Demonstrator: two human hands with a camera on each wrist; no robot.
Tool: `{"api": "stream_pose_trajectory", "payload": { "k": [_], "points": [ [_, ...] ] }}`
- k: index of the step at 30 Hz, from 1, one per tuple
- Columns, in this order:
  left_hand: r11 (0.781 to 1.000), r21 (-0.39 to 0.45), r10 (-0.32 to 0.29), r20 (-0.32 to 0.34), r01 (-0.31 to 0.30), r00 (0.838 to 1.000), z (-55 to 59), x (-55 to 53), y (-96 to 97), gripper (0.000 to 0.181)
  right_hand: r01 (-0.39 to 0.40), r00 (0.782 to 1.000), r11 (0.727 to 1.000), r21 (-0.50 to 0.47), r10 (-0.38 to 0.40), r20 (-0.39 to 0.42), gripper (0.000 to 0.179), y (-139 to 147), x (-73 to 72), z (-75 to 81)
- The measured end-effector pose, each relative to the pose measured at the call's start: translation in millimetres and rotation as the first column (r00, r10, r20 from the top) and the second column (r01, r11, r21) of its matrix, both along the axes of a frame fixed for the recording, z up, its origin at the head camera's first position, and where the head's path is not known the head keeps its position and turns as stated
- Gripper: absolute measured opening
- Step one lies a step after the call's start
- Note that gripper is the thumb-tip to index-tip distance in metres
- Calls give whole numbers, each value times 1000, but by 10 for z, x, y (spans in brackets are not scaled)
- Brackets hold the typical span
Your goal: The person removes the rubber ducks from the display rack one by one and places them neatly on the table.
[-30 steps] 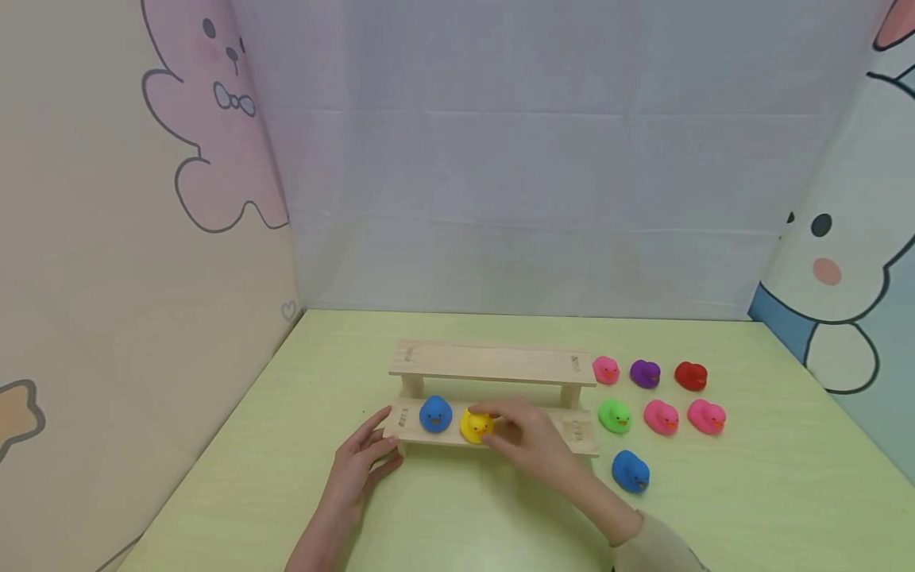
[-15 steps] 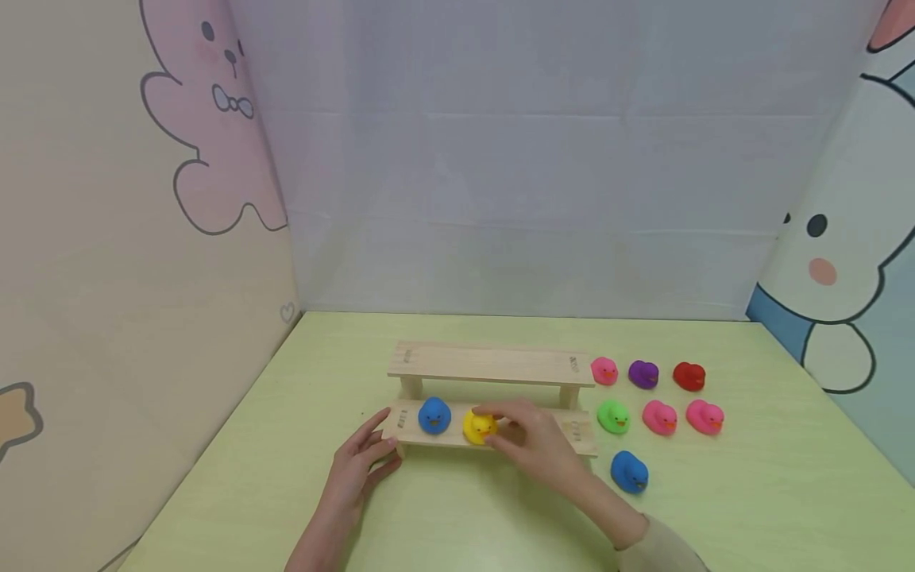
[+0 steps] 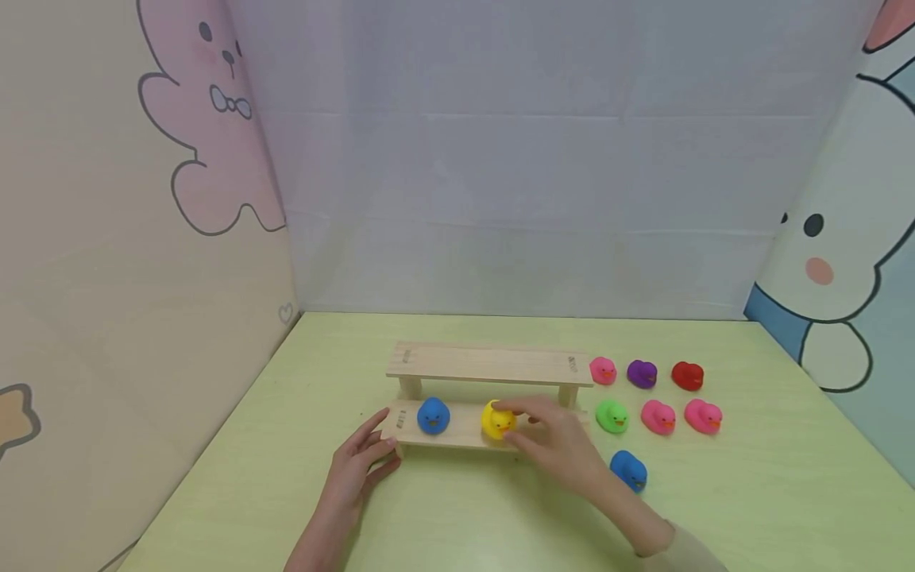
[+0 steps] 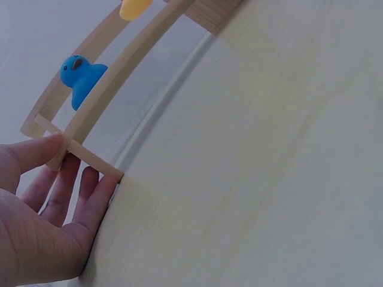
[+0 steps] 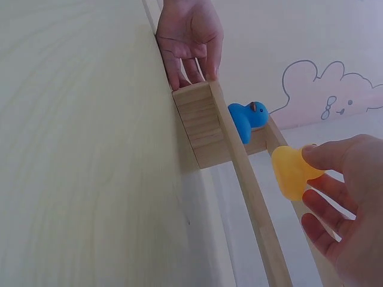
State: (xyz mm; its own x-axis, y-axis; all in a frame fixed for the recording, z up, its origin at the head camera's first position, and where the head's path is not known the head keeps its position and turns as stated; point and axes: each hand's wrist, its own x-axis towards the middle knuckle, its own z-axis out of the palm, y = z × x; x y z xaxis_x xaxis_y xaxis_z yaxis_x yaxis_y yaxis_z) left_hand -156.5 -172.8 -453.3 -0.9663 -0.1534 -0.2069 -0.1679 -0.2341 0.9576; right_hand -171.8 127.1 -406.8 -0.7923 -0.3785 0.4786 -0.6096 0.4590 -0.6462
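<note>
My right hand point(image 3: 565, 449) pinches a yellow rubber duck point(image 3: 496, 421) between thumb and fingers, at the lower step of a two-tier wooden shelf point(image 3: 457, 429). In the right wrist view this duck point(image 5: 288, 172) overlaps the boards, its head partly covered by the thumb. My left hand point(image 3: 355, 465) holds the shelf's left end. Seen from the left wrist, the thumb point(image 4: 42, 150) lies at the board's top edge while the fingers point(image 4: 93, 206) reach the end support below. A blue rubber duck point(image 3: 433, 415) sits upright on the lower step, left of the yellow one.
Right of the shelf, loose ducks stand on the pale green table point(image 3: 786, 477): purple point(image 3: 642, 373), red point(image 3: 688, 376), green point(image 3: 612, 415), blue point(image 3: 628, 470) and several pink point(image 3: 658, 417). The upper board point(image 3: 493, 363) rises behind the lower step. Printed cloth walls point(image 3: 543, 199) enclose the table.
The yellow duck has shifted to the right along the lower step in my right hand, widening its distance from the blue duck. My left hand stays at the shelf's end.
</note>
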Motion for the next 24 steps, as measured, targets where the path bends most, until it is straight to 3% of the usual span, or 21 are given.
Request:
{"api": "stream_pose_trajectory", "payload": {
  "k": [6, 16, 24],
  "points": [
    [1000, -9, -5, 9, 5, 1000, 21, 11, -1, 56, -6, 998, 999, -42, 3, -56, 46, 108, -12, 39],
    [1000, -17, -5, 18, 6, 1000, 31, 15, 4, 56, 36, 997, 997, -72, -40, -61, 45, 283, 5, 133],
    [1000, -19, -4, 15, 4, 1000, 23, 6, 10, 55, 63, 990, 994, -85, -73, -122, 45, 433, 19, 199]
  ]
}}
